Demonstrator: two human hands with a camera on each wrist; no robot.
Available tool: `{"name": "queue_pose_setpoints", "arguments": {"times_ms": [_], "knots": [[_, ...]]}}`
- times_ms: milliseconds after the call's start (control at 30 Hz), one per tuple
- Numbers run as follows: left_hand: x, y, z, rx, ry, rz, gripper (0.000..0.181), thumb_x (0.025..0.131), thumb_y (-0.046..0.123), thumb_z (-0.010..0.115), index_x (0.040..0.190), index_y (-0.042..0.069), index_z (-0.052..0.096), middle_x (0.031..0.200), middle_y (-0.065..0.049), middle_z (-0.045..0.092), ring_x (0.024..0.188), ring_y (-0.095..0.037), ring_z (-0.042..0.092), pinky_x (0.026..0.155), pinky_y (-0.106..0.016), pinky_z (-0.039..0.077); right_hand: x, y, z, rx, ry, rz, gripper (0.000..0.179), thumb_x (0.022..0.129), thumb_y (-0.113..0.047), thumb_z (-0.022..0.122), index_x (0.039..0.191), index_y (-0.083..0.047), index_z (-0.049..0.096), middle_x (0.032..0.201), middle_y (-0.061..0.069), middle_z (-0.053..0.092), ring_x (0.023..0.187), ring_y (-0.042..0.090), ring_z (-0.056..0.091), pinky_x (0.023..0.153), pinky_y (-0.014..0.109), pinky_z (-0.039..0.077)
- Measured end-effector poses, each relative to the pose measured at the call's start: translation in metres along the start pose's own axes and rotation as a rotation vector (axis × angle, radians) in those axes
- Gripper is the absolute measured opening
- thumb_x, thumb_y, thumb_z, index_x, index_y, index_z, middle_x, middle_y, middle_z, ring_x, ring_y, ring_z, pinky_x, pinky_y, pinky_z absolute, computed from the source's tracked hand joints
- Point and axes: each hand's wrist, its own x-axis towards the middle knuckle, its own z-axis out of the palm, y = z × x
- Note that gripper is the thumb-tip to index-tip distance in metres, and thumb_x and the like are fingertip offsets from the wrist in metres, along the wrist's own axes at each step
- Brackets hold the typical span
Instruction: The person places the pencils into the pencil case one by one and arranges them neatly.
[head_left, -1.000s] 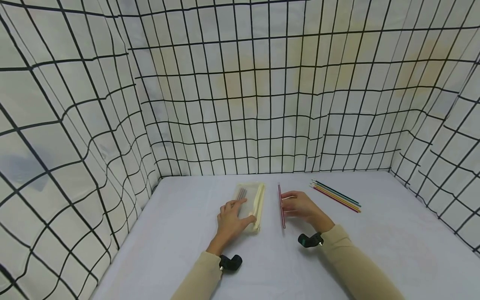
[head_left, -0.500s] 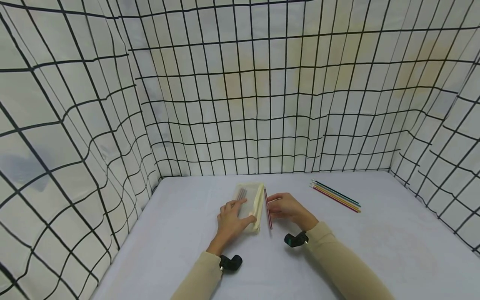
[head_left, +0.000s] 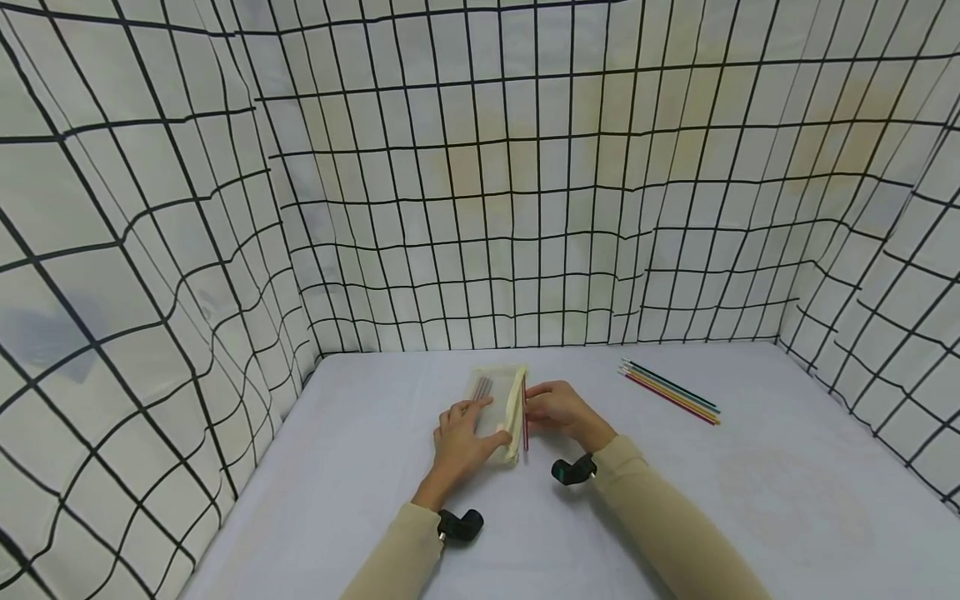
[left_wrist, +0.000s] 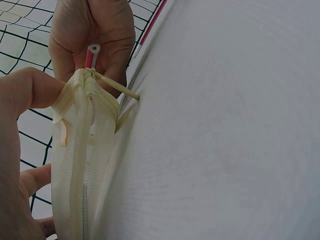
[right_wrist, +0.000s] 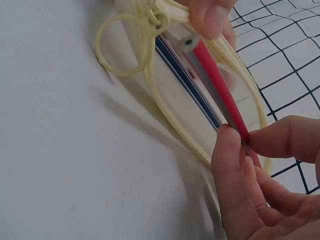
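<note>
From the pouch [head_left: 498,407], passable at six o'clock over tabletop [head_left: 521,537] between the sleeves [head_left: 405,550], and at ten. Blocked at eight by the left hand [head_left: 461,438], at three by the right hand [head_left: 558,408] (red pencil [right_wrist: 220,90] in grip), at twelve, beyond, by netting [head_left: 537,77].

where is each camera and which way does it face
Head: on the head, facing forward and down over the table; both sleeves, left grip and right grip show.
Left wrist: on that wrist, facing along the pouch; parts of both grips show.
Right wrist: on that wrist, facing into the open pouch; parts of both grips show.
Shared: both wrist views show the pouch and the held red pencil.
</note>
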Motion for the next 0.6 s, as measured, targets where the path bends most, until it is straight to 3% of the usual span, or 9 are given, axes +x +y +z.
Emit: {"name": "queue_pose_setpoints", "arguments": {"times_ms": [333,600], "knots": [[0.000,-0.001,0.000,0.009,0.000,0.001,0.075,0.076,0.049,0.074,0.145,0.024,0.057,0.147,-0.015,0.048,0.132,-0.036,0.039,0.104,-0.061,0.031,0.008,-0.001,0.010,0.033,0.017,-0.007,0.035,0.092,0.001,0.067,0.126,0.006,0.061,0.103,0.013,0.069,0.079,0.016,0.069,0.068,0.028,0.061],[0.001,-0.002,0.000,0.002,0.004,0.007,0.076,0.076,0.047,0.074,0.145,0.023,0.057,0.147,-0.015,0.048,0.131,-0.036,0.039,0.103,-0.060,0.032,0.008,-0.002,0.015,0.024,0.014,-0.016,0.036,0.091,-0.004,0.070,0.125,0.005,0.062,0.098,0.011,0.069,0.078,0.016,0.067,0.067,0.028,0.060]]}}
